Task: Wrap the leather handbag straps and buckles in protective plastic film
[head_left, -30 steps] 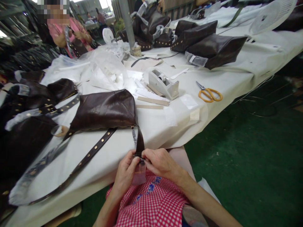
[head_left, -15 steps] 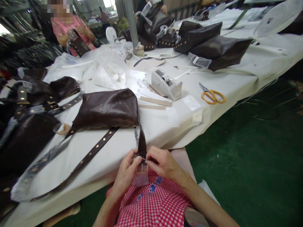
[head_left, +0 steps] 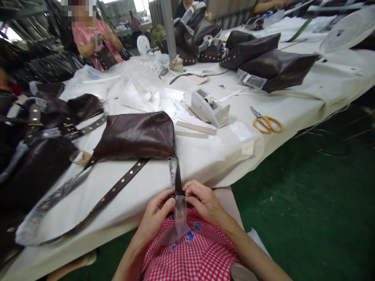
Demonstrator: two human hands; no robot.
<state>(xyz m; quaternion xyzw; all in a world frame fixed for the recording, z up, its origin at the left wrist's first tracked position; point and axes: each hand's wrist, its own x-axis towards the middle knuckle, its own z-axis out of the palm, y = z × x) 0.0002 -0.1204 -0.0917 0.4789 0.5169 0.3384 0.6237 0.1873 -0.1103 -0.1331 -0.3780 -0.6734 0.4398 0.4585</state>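
The left hand (head_left: 158,212) and the right hand (head_left: 205,203) are close together at the edge of the worktop (head_left: 202,168), one on each side of a short brown strap (head_left: 178,177). The left hand pinches the low end of the strap from its side, with its thumb bent in. The right hand pinches the same spot from the other side, its fingers curled. Clear plastic wrap (head_left: 181,208) covers the strap's end and hangs down between the hands. Under them is a red and white checked apron (head_left: 193,255) with blue writing.

Just past the hands, the shiny dark brown shoulder bag (head_left: 137,136) lies on the worktop, and the short strap comes down from its near corner. A long strap with gold studs (head_left: 117,191) bends across the worktop to the left of the left hand. Part of it is wrapped in plastic too.

Farther left of the left hand is a pile of dark bags (head_left: 38,164). Ahead of the right hand are some tan strips (head_left: 195,127) and a grey tape dispenser (head_left: 209,107). Orange-handled scissors (head_left: 267,121) lie out to its right, near the worktop's edge.

Way past both hands, more brown bags (head_left: 281,68) sit by crumpled clear plastic bags (head_left: 137,78). Far off to the left, a person in a pink top (head_left: 99,37) holds a dark studded thing.
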